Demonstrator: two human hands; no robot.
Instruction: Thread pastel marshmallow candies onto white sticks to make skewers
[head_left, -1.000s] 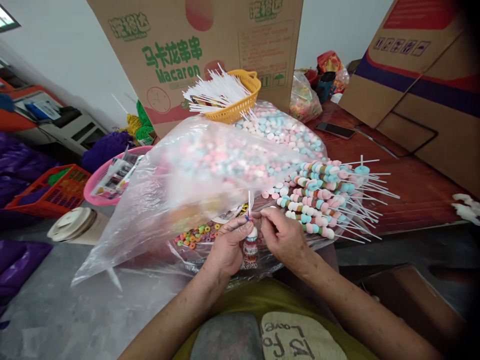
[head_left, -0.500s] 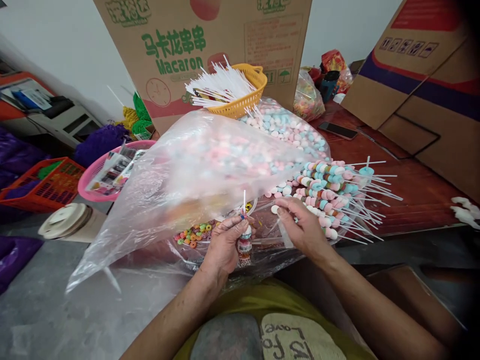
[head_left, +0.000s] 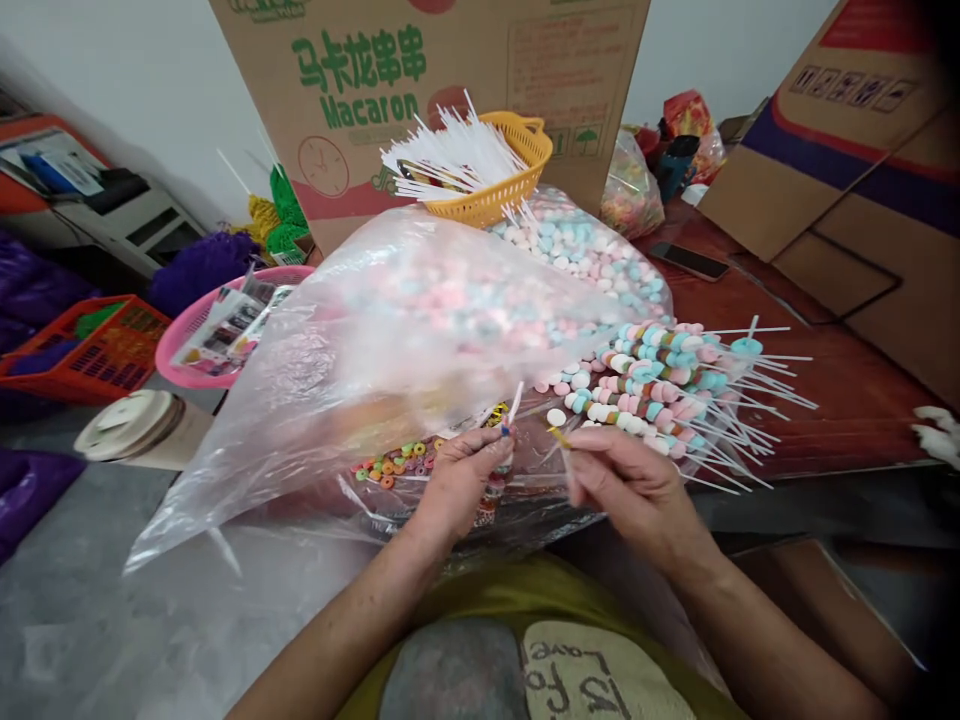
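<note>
My left hand is closed on the neck of a small wrapped candy skewer, whose white stick pokes up above the fingers. To its right, my right hand pinches a thin gold tie between thumb and fingers. The two hands are apart. Ring-shaped colored candies lie left of my left hand. Beyond my right hand is a pile of pink, blue and white candy skewers, their sticks pointing right. A large clear bag of pastel candies spreads over the table.
A yellow basket of white sticks stands behind the bag, before a large carton. On the left are a pink basket of wrappers and a lidded cup. A phone lies on the red table.
My right hand has closed on a gold tie and lifted it off the table area. The white stick in my left hand now leans to the right. The view has shifted slightly.
</note>
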